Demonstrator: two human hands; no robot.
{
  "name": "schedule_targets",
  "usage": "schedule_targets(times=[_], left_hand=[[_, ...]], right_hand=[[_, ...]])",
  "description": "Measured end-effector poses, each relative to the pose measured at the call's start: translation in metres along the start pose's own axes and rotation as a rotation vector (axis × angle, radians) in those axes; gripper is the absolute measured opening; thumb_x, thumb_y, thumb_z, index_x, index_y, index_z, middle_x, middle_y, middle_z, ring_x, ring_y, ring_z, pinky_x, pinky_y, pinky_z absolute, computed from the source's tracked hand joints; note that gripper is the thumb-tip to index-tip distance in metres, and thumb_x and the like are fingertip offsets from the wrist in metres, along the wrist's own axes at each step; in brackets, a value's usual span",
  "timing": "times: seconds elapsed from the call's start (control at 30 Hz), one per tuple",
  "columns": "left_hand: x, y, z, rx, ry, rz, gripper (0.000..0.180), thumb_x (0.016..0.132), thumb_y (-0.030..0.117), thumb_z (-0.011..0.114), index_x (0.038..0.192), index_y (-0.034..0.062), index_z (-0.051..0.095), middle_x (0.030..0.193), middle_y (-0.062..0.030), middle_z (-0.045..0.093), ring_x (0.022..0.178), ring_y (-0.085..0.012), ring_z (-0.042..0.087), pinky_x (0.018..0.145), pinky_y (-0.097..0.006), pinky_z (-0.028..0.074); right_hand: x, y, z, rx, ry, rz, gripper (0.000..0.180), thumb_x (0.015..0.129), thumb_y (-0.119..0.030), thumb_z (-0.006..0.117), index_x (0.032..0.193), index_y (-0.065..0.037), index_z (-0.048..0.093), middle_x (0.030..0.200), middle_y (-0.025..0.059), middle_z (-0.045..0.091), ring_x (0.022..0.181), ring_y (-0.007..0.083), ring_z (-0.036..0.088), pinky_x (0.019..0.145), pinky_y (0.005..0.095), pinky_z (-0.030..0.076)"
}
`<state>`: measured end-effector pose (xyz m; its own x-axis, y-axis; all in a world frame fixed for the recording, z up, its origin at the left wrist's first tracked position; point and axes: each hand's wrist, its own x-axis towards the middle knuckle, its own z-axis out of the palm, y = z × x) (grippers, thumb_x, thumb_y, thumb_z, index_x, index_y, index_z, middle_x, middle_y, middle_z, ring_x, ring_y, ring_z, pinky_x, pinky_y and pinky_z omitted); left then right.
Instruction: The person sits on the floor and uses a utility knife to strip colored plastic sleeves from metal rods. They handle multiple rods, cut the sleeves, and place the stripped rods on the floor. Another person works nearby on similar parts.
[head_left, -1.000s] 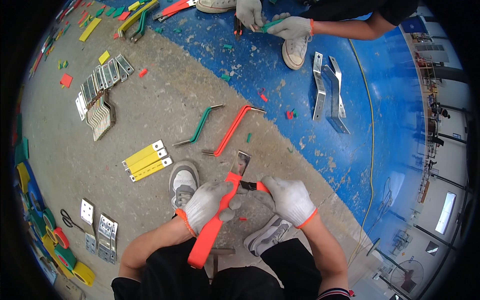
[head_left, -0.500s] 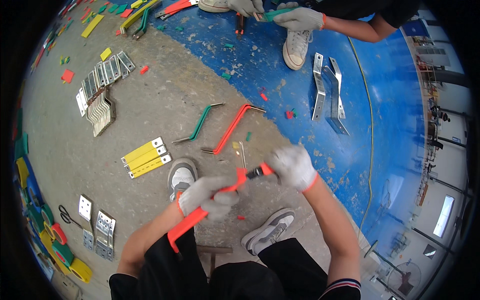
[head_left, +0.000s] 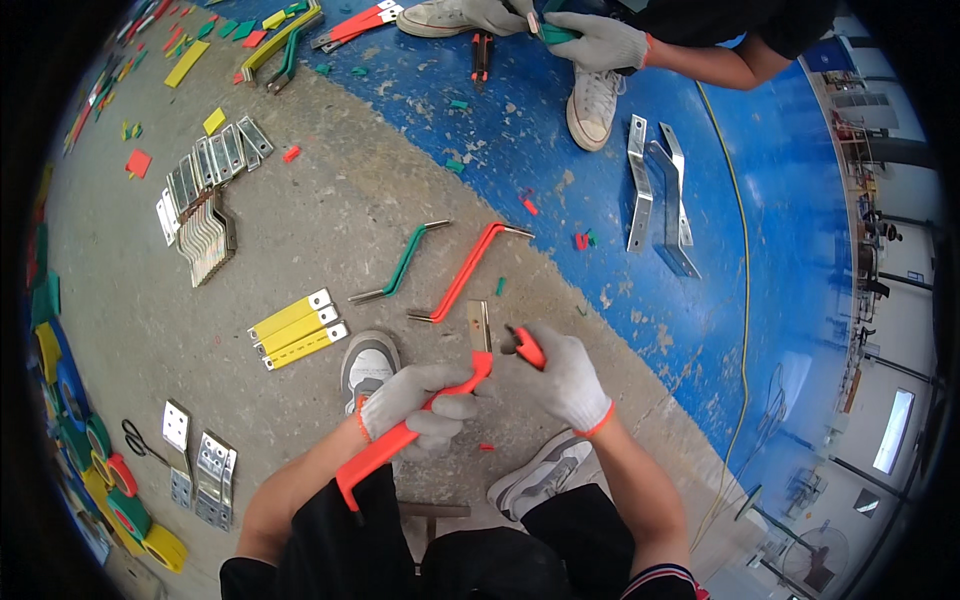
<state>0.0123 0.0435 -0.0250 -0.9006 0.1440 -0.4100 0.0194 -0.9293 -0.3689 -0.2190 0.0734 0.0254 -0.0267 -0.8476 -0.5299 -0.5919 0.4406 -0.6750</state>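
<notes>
My left hand, in a grey-white work glove, is closed around a bent metal bar covered in a red sleeve. The bar's bare silver end points away from me, with a hole near its tip. Just right of that end, my right hand, also gloved, grips a red-and-black hand tool. Its exact kind is partly hidden by the fingers; the tool and bar look apart. Beyond my hands lie a red-sleeved bent bar and a green-sleeved one on the floor.
Three yellow-sleeved bars lie left of my shoe. Stacked bare bent bars sit farther left, scissors and tape rolls nearer. Across from me, a co-worker's gloved hands hold a green-sleeved piece. More bare bars lie on blue floor.
My right hand has drawn nearer to me with the tool, away from the bar. The bar's far end, red and blurred with the tool against it before, now shows bare metal.
</notes>
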Motion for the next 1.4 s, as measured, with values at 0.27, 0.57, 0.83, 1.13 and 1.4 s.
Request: schedule_targets(times=[0.27, 0.57, 0.83, 1.13, 1.4], left_hand=[[0.007, -0.008, 0.040, 0.327, 0.265, 0.237, 0.020, 0.105, 0.027, 0.045, 0.105, 0.0098, 0.056, 0.070, -0.0002, 0.051, 0.048, -0.0098, 0.041, 0.045, -0.026, 0.031], [0.039, -0.016, 0.014, 1.133, 0.421, 0.757, 0.017, 0.097, 0.013, 0.051, 0.105, 0.0002, 0.059, 0.076, -0.0122, 0.058, 0.058, -0.0266, 0.054, 0.056, -0.039, 0.044], [0.045, -0.036, 0.002, 1.740, 0.756, 0.781, 0.017, 0.096, 0.013, 0.056, 0.097, -0.0044, 0.059, 0.077, -0.0268, 0.061, 0.072, -0.0467, 0.061, 0.066, -0.052, 0.048], [0.027, -0.029, 0.037, 1.748, 0.585, 0.953, 0.038, 0.088, 0.035, 0.077, 0.091, -0.0001, 0.062, 0.074, -0.0215, 0.062, 0.068, -0.0423, 0.065, 0.059, -0.046, 0.051], [0.026, -0.034, 0.038, 1.869, 0.542, 1.071, 0.035, 0.082, 0.033, 0.082, 0.085, 0.0026, 0.064, 0.070, -0.0178, 0.061, 0.061, -0.0378, 0.064, 0.056, -0.044, 0.050]], right_hand=[[-0.006, -0.007, 0.001, -0.285, 0.073, -0.095, 0.033, 0.090, -0.034, 0.072, 0.097, -0.002, 0.065, 0.083, 0.0251, 0.065, 0.079, 0.0454, 0.064, 0.069, 0.0486, 0.050], [-0.004, 0.001, 0.028, -0.160, 0.352, -0.176, 0.019, 0.080, -0.017, 0.075, 0.089, -0.005, 0.064, 0.079, 0.0195, 0.065, 0.073, 0.0425, 0.065, 0.066, 0.0482, 0.051], [-0.020, 0.002, 0.065, 0.156, 0.668, -0.080, 0.015, 0.083, -0.008, 0.075, 0.077, -0.003, 0.062, 0.065, 0.0131, 0.059, 0.055, 0.0277, 0.058, 0.055, 0.0376, 0.047], [-0.061, 0.002, 0.041, 0.263, 0.744, -0.159, 0.006, 0.083, 0.003, 0.066, 0.080, 0.000, 0.061, 0.067, 0.0046, 0.062, 0.059, 0.0103, 0.053, 0.055, 0.0273, 0.044], [-0.062, 0.019, 0.019, -0.211, 0.795, -0.428, 0.011, 0.076, 0.004, 0.067, 0.085, -0.002, 0.062, 0.068, 0.0057, 0.061, 0.060, 0.0171, 0.058, 0.057, 0.0317, 0.046]])
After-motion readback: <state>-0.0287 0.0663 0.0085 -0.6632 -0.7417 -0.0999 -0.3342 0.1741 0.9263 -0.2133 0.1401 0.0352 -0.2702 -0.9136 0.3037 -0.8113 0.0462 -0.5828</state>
